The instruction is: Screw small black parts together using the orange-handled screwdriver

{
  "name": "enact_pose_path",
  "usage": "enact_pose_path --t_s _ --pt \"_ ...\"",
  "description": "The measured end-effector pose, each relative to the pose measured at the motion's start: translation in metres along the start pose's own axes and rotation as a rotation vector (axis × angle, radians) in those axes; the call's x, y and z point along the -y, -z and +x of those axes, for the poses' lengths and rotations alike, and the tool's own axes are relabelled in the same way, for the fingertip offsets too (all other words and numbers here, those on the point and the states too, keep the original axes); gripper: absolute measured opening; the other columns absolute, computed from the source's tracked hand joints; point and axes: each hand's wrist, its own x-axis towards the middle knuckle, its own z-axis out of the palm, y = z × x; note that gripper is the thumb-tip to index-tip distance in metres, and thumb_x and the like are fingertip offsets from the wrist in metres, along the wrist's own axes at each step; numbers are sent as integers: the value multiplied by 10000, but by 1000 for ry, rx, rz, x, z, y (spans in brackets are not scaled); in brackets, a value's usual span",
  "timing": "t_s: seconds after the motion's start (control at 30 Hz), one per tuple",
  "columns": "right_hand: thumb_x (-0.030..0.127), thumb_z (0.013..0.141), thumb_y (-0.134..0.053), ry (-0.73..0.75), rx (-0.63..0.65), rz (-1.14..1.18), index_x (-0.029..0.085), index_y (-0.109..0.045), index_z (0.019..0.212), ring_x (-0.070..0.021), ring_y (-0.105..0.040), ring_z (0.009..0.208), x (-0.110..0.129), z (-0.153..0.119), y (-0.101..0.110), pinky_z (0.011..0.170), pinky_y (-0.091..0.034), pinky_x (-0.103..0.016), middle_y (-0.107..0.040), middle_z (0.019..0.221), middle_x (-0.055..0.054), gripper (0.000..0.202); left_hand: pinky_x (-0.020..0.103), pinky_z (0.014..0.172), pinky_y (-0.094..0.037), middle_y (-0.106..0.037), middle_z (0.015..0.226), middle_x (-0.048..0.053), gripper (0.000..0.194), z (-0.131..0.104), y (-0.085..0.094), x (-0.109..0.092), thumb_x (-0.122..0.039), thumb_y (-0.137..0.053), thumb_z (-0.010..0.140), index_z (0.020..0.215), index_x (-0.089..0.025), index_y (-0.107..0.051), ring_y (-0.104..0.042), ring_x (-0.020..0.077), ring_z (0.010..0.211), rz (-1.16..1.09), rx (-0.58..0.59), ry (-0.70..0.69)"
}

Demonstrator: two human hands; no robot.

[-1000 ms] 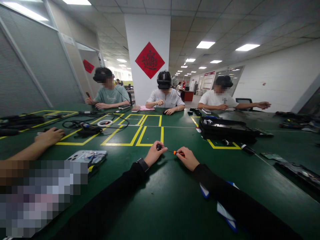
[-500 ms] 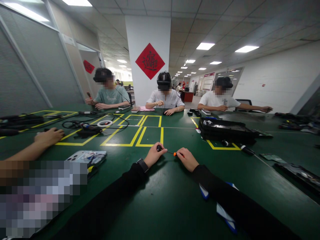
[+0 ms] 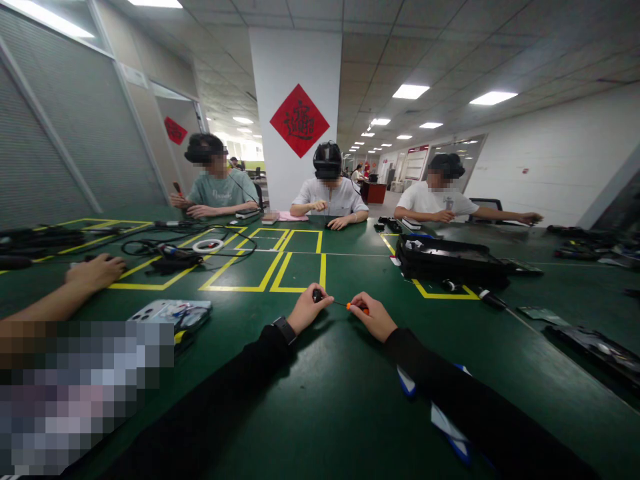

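Observation:
My right hand (image 3: 379,319) is closed around the orange-and-black handle of a screwdriver (image 3: 349,306). Its thin dark shaft points left, and the end reaches the fingertips of my left hand (image 3: 304,313). Those fingers are closed on a small round black part (image 3: 317,295), mostly covered by the fingers. Whether the tip sits in the part I cannot tell. Both hands hover close together above the green table (image 3: 305,413). Blue-and-white objects (image 3: 450,427) lie partly under my right forearm.
A co-worker's hand (image 3: 97,272) rests on the table at left, near a pale blue case (image 3: 173,310) and black cables (image 3: 170,257). A black housing (image 3: 450,257) stands at right, with circuit boards (image 3: 543,315) nearby. Three people sit across the table.
My right fingers have shifted on the screwdriver, and more of its orange handle shows behind them. My left hand keeps nearly the same place and grip.

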Motion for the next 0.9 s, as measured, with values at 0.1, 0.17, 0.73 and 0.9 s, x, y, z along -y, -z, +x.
enact_pose_path --t_s 0.1,0.17,0.73,0.9 --pt "313 867 -340 12 -33 -56 184 -555 855 -131 -519 780 -3 2 0 732 -389 -262 -582 826 -23 251 248 683 -379 -532 715 -18 221 0 0 1 -366 -580 677 752 -172 -507 -489 118 691 6 -2 -18" --pt "302 879 -313 18 -52 -133 182 -580 809 -141 -503 806 -7 3 -2 765 -371 -277 -579 819 -32 301 247 683 -377 -534 724 -17 217 0 0 2 -369 -573 685 756 -174 -509 -488 118 695 7 6 -26" --pt "327 766 -533 17 -1 -148 171 -512 855 -133 -485 744 -5 -1 -3 673 -378 -252 -544 814 -19 181 261 729 -383 -557 762 -11 166 3 0 12 -297 -564 689 787 -179 -501 -509 125 738 -33 6 -24" --pt "314 845 -397 14 -67 -199 165 -563 811 -148 -480 801 -6 2 -3 744 -365 -280 -552 809 -42 226 261 734 -386 -564 757 -12 152 2 0 9 -279 -560 686 783 -177 -501 -514 124 735 -43 20 -15"
